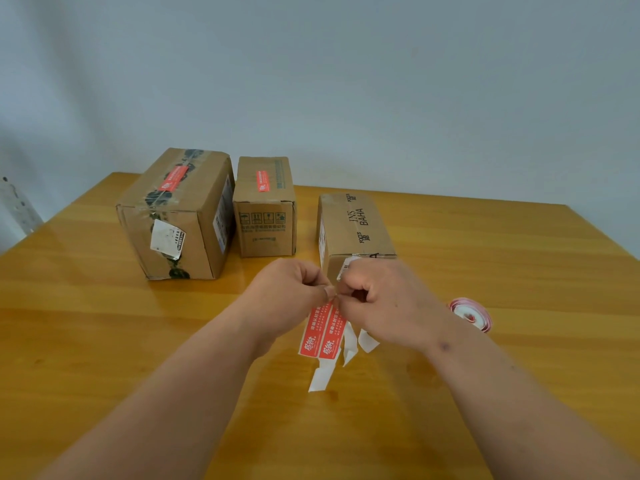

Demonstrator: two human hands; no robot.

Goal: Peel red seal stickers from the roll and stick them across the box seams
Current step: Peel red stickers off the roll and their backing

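Over a glossy yellow wooden table (104,323), my left hand (287,292) and my right hand (381,299) meet at the fingertips, both with fingers curled in, pinching the top end of a short strip of red seal stickers (322,332). Two red stickers with white print hang side by side below my fingers, and pale lengths of backing paper (323,374) trail down from them toward the table. Whether a sticker has begun to lift from the backing at the pinch I cannot tell, since my fingers cover that spot. The sticker roll (471,313) lies on the table just beside my right wrist, apart from the strip in my hands. Beyond my hands stand three cardboard boxes in a row. The large box (180,216) at the left carries a red seal (173,178) across the taped seam on its top and a white label on its near face. The middle box (265,209) has a red seal (263,180) on its top as well. The right box (353,226), printed with black lettering, stands nearest my hands, its near end partly hidden behind my right hand; no red seal shows on its visible top. A plain grey wall (346,81) rises behind the table.
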